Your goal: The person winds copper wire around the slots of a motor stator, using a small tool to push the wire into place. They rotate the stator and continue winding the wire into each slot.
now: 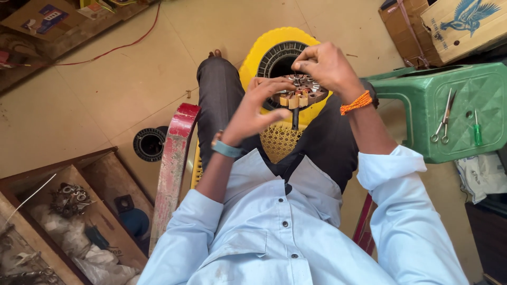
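Stator is up in front of the chest, held in both hands over the lap, right above a yellow plastic wheel thing on the floor. Honestly hard to make out much of it: the left hand covers its near-left side and the right hand sits over the top, so only a slice of the ring with tan and copper-coloured slots shows between the fingers. It lies roughly flat, ring face up and tilted a bit toward the camera, and a dark shaft pokes straight down out of it, so the long axis runs vertical in the frame. Left hand is curled around the rim, gripping it. Right hand's fingertips are pinched down on the top of the ring; can't tell if there's wire or anything in that pinch, too small. Off to the right, a green stool carries scissors and a green screwdriver, well apart from the hands
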Available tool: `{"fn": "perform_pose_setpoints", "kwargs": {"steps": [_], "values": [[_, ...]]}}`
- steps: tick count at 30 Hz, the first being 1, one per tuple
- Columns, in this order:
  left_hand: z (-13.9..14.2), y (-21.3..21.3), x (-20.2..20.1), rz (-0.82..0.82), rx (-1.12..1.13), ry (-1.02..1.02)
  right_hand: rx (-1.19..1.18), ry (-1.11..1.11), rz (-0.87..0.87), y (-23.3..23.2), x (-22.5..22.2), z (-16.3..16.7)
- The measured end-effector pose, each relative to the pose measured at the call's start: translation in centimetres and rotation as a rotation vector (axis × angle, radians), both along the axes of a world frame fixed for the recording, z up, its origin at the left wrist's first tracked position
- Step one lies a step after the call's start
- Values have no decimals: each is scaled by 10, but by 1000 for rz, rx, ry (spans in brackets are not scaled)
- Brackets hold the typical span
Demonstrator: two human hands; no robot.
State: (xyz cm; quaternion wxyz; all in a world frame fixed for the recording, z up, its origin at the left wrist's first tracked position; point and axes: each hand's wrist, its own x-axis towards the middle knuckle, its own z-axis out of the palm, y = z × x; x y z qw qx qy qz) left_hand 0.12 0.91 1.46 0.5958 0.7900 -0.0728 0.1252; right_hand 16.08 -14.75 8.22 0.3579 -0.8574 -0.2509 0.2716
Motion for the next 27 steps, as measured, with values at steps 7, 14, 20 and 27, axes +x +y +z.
{"fn": "perform_pose_setpoints", "kwargs": {"steps": [7, 14, 20, 27], "values": [[-7, 0, 38, 99, -564, 315, 35, -213, 58, 6, -5, 4], [-3, -19, 62, 31, -676, 382, 148, -460, -95, -14, -20, 7], [-12, 8, 62, -412, -900, 298, 168, -495, -127, -14, -37, 16], [-33, 24, 53, -473, -780, 244, 83, -310, -273, -28, -117, 47]]}}
